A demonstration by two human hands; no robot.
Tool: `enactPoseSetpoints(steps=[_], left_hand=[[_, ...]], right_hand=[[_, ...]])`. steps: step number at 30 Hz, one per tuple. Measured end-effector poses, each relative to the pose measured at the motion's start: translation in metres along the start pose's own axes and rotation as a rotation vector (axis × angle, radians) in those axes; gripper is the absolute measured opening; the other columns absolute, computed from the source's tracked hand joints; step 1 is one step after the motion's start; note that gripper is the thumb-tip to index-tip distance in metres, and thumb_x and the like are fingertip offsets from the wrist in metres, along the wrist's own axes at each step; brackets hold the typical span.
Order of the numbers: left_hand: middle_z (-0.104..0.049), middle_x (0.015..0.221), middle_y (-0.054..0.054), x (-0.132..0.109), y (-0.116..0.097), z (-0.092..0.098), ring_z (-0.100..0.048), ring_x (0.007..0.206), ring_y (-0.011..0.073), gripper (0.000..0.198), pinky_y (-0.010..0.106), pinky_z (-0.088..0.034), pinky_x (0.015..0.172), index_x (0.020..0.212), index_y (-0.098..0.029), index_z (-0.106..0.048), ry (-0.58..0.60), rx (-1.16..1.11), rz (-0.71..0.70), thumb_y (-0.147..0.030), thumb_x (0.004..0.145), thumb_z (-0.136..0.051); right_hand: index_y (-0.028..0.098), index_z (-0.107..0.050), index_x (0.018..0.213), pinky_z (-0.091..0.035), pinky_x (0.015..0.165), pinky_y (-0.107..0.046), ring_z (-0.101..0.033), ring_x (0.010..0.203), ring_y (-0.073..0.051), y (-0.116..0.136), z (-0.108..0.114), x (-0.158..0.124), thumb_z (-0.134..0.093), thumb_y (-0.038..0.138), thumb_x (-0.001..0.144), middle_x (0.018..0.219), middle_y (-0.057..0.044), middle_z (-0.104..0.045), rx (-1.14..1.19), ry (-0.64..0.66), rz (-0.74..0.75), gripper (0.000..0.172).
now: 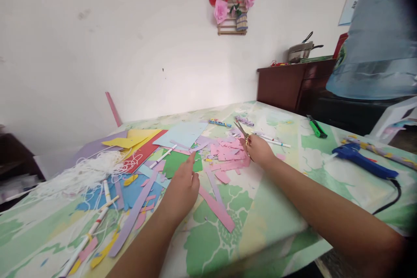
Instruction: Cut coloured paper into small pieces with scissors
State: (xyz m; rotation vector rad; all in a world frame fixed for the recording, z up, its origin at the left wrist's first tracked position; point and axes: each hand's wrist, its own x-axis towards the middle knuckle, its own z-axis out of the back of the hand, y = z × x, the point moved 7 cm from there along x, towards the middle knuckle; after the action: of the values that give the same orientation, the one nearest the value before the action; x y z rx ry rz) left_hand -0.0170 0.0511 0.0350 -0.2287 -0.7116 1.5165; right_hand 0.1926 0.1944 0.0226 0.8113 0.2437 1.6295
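My right hand [259, 151] is closed round the handles of a pair of scissors [241, 129], whose blades point away from me and up to the left. Beneath it lies a heap of pink paper scraps [230, 152]. My left hand [185, 184] hovers over or rests on the green paper [172, 163]; I cannot tell which. Its index finger stretches forward, and no held thing shows. A pink paper strip [217, 210] runs out from beside this hand. A lilac strip [135, 213] lies to its left, and a light blue sheet [180, 134] lies beyond it.
White string [94, 169] is tangled at the left near a striped stick [99, 219]. A blue glue gun [366, 160] with a cord and a green box cutter [316, 127] lie at the right. Patterned rolled tubes [220, 123] lie at the back, before the wall.
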Motion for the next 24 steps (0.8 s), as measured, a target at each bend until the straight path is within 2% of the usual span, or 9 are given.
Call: enactPoseSetpoints(steps=[2, 6, 9, 11, 14, 16, 19, 24], left_hand=[[-0.042, 0.118, 0.011, 0.003, 0.0, 0.001, -0.037, 0.107, 0.0227, 0.048, 0.037, -0.03, 0.087, 0.122, -0.014, -0.029, 0.037, 0.16, -0.029, -0.027, 0.076, -0.029], [-0.046, 0.115, 0.01, 0.006, 0.011, -0.01, -0.034, 0.109, 0.0243, 0.042, 0.037, -0.025, 0.09, 0.111, -0.013, -0.045, 0.234, 0.358, -0.037, -0.028, 0.074, -0.031], [-0.049, 0.111, 0.011, 0.007, 0.022, -0.012, -0.039, 0.104, 0.0255, 0.044, 0.037, -0.029, 0.085, 0.112, -0.015, -0.043, 0.284, 0.379, 0.0, -0.029, 0.071, -0.035], [-0.054, 0.105, 0.009, 0.007, 0.024, -0.014, -0.045, 0.097, 0.0234, 0.048, 0.033, -0.034, 0.079, 0.116, -0.018, -0.039, 0.317, 0.363, 0.002, -0.028, 0.069, -0.039], [-0.059, 0.094, 0.004, 0.005, 0.019, -0.017, -0.052, 0.085, 0.0192, 0.042, 0.027, -0.037, 0.07, 0.107, -0.025, -0.047, 0.374, 0.325, -0.032, -0.023, 0.066, -0.041], [-0.061, 0.086, 0.003, 0.004, 0.015, -0.018, -0.054, 0.078, 0.0182, 0.032, 0.026, -0.037, 0.066, 0.091, -0.025, -0.057, 0.391, 0.321, -0.038, -0.02, 0.065, -0.039], [-0.061, 0.072, 0.002, 0.005, 0.015, -0.019, -0.053, 0.067, 0.0166, 0.023, 0.025, -0.036, 0.057, 0.069, -0.023, -0.059, 0.39, 0.352, -0.026, -0.018, 0.064, -0.038], [-0.056, 0.062, 0.001, 0.008, 0.014, -0.017, -0.048, 0.057, 0.0144, 0.015, 0.023, -0.029, 0.048, 0.057, -0.021, -0.052, 0.315, 0.388, -0.031, -0.021, 0.065, -0.038]], right_hand=[[0.018, -0.04, 0.06, -0.023, 0.046, -0.024, -0.044, 0.055, -0.015, -0.011, 0.001, 0.002, -0.037, 0.046, 0.072, 0.058, -0.005, -0.049, -0.027, -0.019, -0.025, 0.03], [0.018, -0.042, 0.063, -0.025, 0.047, -0.024, -0.045, 0.055, -0.015, -0.026, 0.002, 0.004, -0.03, 0.049, 0.075, 0.059, -0.005, -0.05, -0.047, -0.031, -0.071, 0.035], [0.018, -0.042, 0.064, -0.026, 0.047, -0.023, -0.046, 0.057, -0.015, -0.028, 0.001, 0.005, -0.028, 0.051, 0.074, 0.061, -0.006, -0.052, -0.036, -0.015, -0.074, 0.037], [0.018, -0.041, 0.063, -0.026, 0.047, -0.023, -0.046, 0.055, -0.014, -0.027, -0.001, 0.004, -0.029, 0.052, 0.074, 0.06, -0.005, -0.051, -0.021, 0.005, -0.067, 0.038], [0.019, -0.041, 0.061, -0.026, 0.046, -0.023, -0.045, 0.052, -0.014, -0.024, -0.005, 0.002, -0.03, 0.053, 0.072, 0.057, -0.004, -0.051, 0.004, 0.029, -0.06, 0.038], [0.019, -0.041, 0.061, -0.026, 0.045, -0.023, -0.045, 0.05, -0.013, -0.024, -0.007, 0.001, -0.031, 0.053, 0.072, 0.057, -0.003, -0.051, 0.019, 0.043, -0.061, 0.038], [0.019, -0.04, 0.06, -0.025, 0.045, -0.023, -0.044, 0.049, -0.013, -0.025, -0.009, 0.0, -0.031, 0.054, 0.072, 0.056, -0.003, -0.05, 0.037, 0.065, -0.068, 0.038], [0.019, -0.04, 0.059, -0.026, 0.045, -0.023, -0.045, 0.05, -0.013, -0.026, -0.008, 0.0, -0.032, 0.054, 0.071, 0.057, -0.003, -0.051, 0.049, 0.061, -0.081, 0.038]])
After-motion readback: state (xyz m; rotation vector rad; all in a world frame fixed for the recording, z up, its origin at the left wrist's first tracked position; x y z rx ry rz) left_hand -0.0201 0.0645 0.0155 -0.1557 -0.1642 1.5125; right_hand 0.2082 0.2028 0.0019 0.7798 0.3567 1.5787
